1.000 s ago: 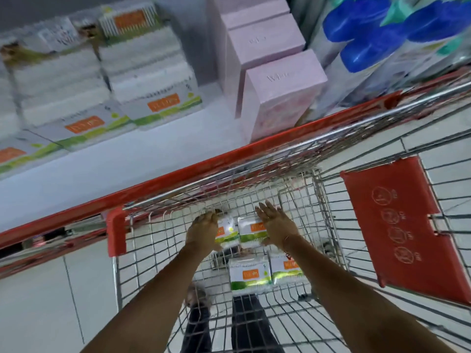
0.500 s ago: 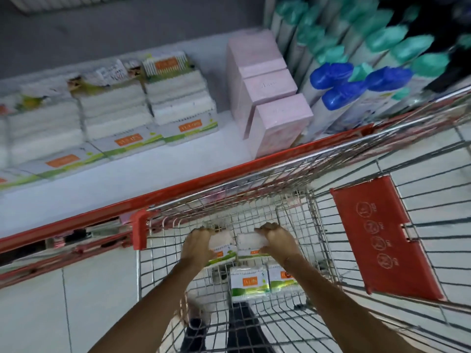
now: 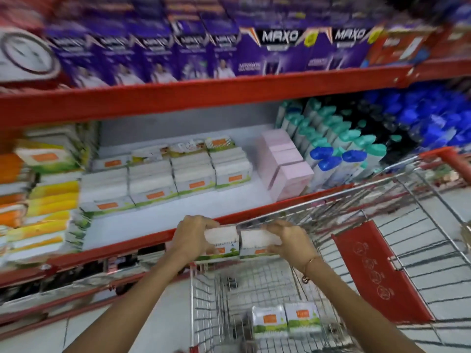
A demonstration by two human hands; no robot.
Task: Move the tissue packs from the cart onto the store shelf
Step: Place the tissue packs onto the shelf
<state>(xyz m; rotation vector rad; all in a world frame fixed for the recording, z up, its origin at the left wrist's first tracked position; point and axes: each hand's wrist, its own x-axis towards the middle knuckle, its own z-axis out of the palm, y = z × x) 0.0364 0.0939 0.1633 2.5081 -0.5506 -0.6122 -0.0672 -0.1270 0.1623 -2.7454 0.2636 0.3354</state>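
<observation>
Both arms reached forward above the cart (image 3: 318, 289), the left hand (image 3: 192, 238) and right hand (image 3: 290, 240) each with fingers wrapped around one tissue pack (image 3: 221, 236), the two packs pressed side by side just before the red shelf (image 3: 132, 240) edge. Two more packs (image 3: 285, 321) lay in the cart's basket.

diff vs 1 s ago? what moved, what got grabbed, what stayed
Both hands, left hand and right hand, closed on two tissue packs held side by side and lifted them out of the cart, up to the shelf edge. The view tilted up with them. Two packs stay on the cart floor; the shelf stock looks unchanged.
</observation>
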